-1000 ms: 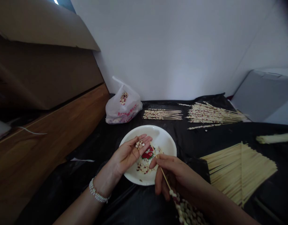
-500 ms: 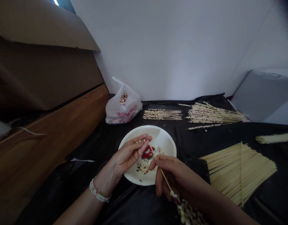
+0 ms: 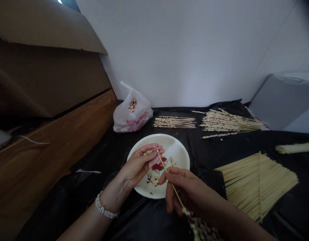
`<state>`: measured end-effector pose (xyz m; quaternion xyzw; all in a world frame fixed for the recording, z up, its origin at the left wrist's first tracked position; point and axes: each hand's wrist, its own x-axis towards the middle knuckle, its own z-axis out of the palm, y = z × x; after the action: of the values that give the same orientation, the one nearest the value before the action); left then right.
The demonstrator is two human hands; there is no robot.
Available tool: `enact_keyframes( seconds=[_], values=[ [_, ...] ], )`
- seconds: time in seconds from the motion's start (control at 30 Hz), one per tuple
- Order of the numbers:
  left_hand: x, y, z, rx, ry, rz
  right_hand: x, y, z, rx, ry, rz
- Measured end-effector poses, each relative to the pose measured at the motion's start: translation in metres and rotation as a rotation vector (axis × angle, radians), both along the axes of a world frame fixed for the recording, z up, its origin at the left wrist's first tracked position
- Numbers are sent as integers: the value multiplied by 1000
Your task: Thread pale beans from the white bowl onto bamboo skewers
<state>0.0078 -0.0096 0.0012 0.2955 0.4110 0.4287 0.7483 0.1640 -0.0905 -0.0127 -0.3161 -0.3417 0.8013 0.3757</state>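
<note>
My left hand [image 3: 141, 164] is palm up over a white bowl [image 3: 180, 150], its fingers curled round a few small cream kernels [image 3: 148, 152]. In my right hand [image 3: 178, 184], a thin wooden skewer [image 3: 164, 167] is pinched between thumb and fingers. Its upper tip meets my left fingertips, where a pale kernel sits on the point. Below my right hand, cream and dark red kernels [image 3: 190, 221] are strung closely; whether they belong to this same skewer is unclear. Loose kernels [image 3: 153, 179] lie in the bowl beside its red printed pattern.
Behind the bowl stand a white plastic bag [image 3: 134, 117] of kernels and a small row of strung skewers [image 3: 173, 122]. A larger strung pile [image 3: 221, 122] lies farther right. Bare skewers [image 3: 259, 184] spread at right on black sheeting [image 3: 149, 221]. A cardboard box [image 3: 49, 70] is at left.
A pale kernel now shows at the skewer's tip, by my left fingertips. My left fingers have shifted slightly; my right hand stays nearly in place.
</note>
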Motion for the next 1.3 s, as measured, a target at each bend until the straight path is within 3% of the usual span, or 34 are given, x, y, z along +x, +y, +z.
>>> enact_keyframes(
  seconds=[1.3],
  values=[
    [3,-3,-7,29,-29,30,-3,-3,-10,26,39,-40]
  ],
)
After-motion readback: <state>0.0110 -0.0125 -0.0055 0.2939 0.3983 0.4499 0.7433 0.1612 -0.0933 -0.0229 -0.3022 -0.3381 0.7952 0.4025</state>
